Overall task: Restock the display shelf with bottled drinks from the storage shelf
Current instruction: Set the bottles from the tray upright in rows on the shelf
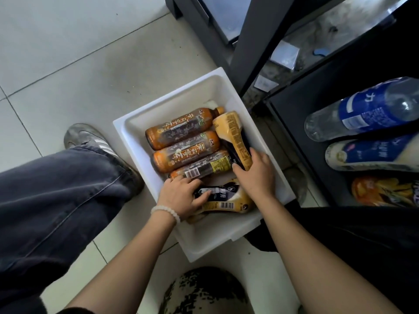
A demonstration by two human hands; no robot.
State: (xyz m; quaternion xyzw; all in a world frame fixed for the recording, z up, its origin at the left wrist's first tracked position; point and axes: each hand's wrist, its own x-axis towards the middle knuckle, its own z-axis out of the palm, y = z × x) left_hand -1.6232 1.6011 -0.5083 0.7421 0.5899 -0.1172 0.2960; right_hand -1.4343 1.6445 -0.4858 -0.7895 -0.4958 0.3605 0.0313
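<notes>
A white plastic bin sits on the tiled floor with several bottles lying in it. Three orange tea bottles lie side by side at its left. My left hand grips a yellow and black coffee bottle lying at the bin's near end. My right hand holds the lower end of a second yellow and black coffee bottle that lies along the bin's right side. On the dark shelf at the right lie a blue-labelled clear bottle, a white and blue bottle and an orange bottle.
My left leg in grey trousers and a grey shoe stand left of the bin. A dark shelf post rises just behind the bin. A patterned knee is at the bottom. Pale floor tiles spread to the left.
</notes>
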